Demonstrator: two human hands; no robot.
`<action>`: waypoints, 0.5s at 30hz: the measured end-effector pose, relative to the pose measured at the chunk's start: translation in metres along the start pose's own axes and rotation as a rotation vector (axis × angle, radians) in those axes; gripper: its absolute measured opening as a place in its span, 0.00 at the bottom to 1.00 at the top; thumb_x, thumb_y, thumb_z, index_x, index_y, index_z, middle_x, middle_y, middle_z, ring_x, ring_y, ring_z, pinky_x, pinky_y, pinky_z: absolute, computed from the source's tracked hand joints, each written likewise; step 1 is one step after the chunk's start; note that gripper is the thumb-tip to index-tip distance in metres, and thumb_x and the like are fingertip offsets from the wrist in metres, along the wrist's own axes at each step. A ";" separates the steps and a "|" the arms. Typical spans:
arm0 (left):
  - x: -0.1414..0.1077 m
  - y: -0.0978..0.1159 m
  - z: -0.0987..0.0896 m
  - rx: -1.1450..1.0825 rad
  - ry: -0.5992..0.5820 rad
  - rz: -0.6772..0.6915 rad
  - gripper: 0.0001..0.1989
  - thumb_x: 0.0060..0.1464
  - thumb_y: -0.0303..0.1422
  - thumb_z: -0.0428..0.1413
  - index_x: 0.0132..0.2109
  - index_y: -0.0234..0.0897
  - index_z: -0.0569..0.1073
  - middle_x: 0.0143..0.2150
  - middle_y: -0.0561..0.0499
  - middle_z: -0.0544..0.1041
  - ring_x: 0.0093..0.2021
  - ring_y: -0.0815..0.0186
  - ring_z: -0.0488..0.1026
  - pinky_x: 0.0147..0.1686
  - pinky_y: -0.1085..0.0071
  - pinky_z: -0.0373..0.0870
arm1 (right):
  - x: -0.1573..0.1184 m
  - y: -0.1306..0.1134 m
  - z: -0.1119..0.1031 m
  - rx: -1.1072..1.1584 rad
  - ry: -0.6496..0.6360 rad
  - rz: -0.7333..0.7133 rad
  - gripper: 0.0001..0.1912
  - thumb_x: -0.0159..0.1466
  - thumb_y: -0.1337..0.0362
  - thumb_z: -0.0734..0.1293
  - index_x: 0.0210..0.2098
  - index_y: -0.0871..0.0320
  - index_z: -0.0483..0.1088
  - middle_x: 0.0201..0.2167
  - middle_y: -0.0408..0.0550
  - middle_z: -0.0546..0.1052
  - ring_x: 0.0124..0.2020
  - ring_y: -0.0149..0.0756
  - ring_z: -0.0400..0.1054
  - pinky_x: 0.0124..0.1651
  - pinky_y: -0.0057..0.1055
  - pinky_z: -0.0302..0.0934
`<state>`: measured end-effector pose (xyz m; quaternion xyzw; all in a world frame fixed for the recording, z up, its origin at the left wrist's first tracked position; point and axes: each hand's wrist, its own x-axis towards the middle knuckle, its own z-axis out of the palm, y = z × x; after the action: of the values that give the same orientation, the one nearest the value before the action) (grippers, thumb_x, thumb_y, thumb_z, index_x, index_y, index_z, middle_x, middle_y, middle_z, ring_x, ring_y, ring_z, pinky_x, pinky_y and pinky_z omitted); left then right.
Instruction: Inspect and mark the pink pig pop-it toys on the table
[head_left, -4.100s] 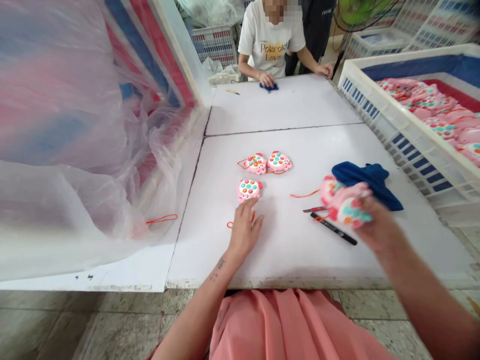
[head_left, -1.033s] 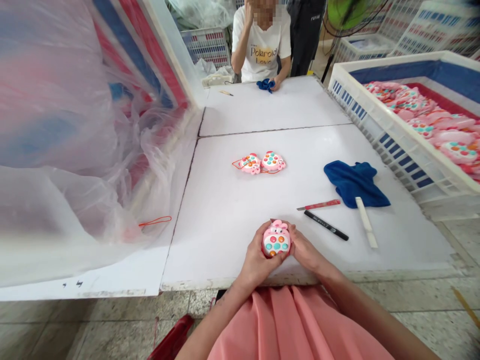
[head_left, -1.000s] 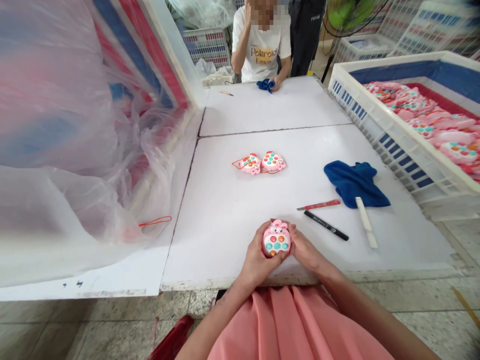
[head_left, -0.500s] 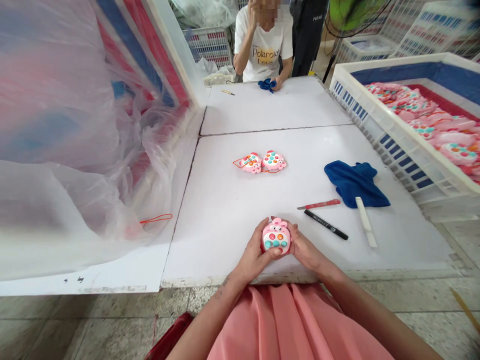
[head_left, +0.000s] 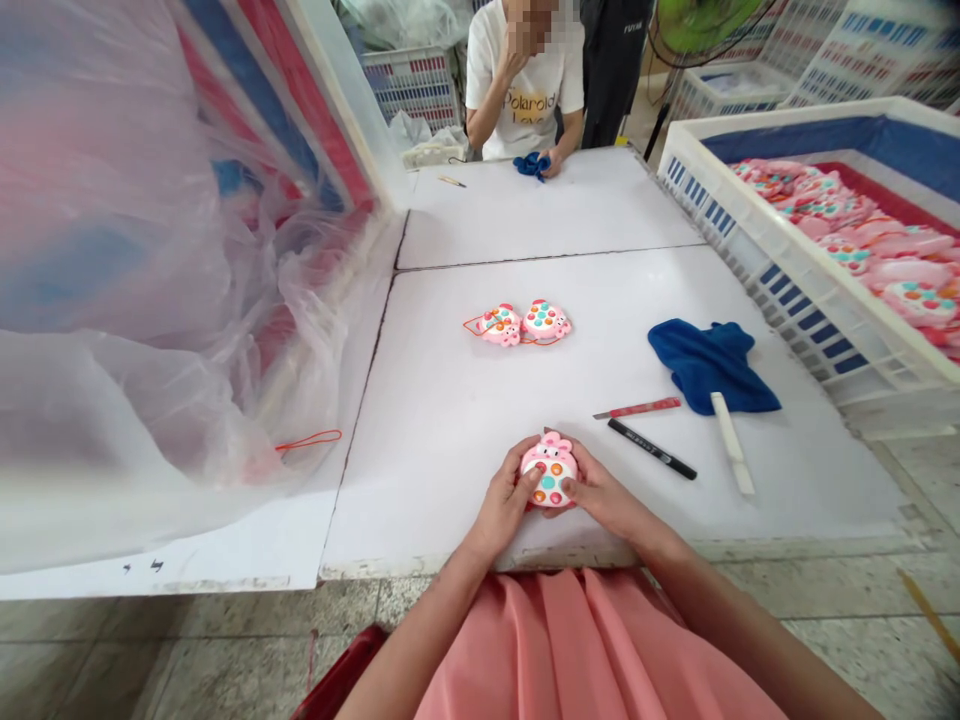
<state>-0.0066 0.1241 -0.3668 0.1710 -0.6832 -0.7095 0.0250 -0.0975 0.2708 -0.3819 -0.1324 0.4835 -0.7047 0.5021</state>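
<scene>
**Pink toy clasped in both grips, close to the near edge**

The pink plastic rabbit-eared toy (head_left: 550,468) with round coloured buttons sits clenched between my left grip (head_left: 499,505) and my right grip (head_left: 604,497), both closed around its sides with the thumbs across its face. It is just in from the near edge of the white tabletop (head_left: 439,500); I can't tell whether it touches the surface. If a thumb slid off that smooth face, the toy could drop over the edge onto the speckled tile floor (head_left: 225,650). Beyond my right grip lie a slim black marker (head_left: 651,449), a thin red tool (head_left: 637,408), a flat white strip (head_left: 732,443) and a crumpled navy-blue cloth (head_left: 709,365); a careless sideways sweep could scatter them. Ahead, two similar pink button toys (head_left: 517,323) sit touching, with a thin orange cord (head_left: 471,325) that could snag if dragged.
</scene>
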 end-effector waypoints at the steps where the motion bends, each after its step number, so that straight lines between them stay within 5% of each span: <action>1: -0.001 0.001 -0.002 -0.005 -0.017 0.004 0.23 0.61 0.42 0.50 0.60 0.40 0.63 0.57 0.47 0.71 0.53 0.60 0.68 0.55 0.64 0.65 | 0.000 -0.001 0.001 -0.017 0.010 0.001 0.36 0.58 0.54 0.71 0.62 0.47 0.52 0.55 0.51 0.68 0.42 0.42 0.72 0.37 0.41 0.73; 5: -0.004 0.002 -0.006 -0.069 -0.096 0.040 0.28 0.61 0.48 0.47 0.64 0.40 0.59 0.60 0.45 0.67 0.57 0.57 0.66 0.58 0.62 0.62 | 0.001 -0.003 0.004 -0.096 0.073 0.009 0.32 0.60 0.53 0.68 0.61 0.48 0.55 0.53 0.50 0.70 0.42 0.43 0.72 0.35 0.40 0.73; 10: -0.006 0.002 0.001 -0.123 -0.099 -0.034 0.45 0.44 0.38 0.67 0.65 0.41 0.55 0.60 0.43 0.68 0.54 0.55 0.69 0.51 0.63 0.69 | 0.001 -0.001 0.003 -0.153 0.137 -0.080 0.25 0.64 0.50 0.65 0.58 0.51 0.61 0.53 0.50 0.71 0.53 0.43 0.66 0.53 0.40 0.65; 15: -0.005 0.004 0.003 -0.095 -0.064 -0.047 0.42 0.47 0.34 0.65 0.65 0.41 0.55 0.61 0.44 0.67 0.55 0.57 0.69 0.53 0.63 0.68 | 0.002 0.004 0.004 0.050 0.111 -0.003 0.29 0.65 0.42 0.57 0.59 0.50 0.59 0.53 0.53 0.71 0.47 0.44 0.71 0.43 0.41 0.70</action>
<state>-0.0034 0.1280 -0.3622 0.1630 -0.6448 -0.7467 -0.0054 -0.0936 0.2667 -0.3844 -0.0811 0.4926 -0.7235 0.4768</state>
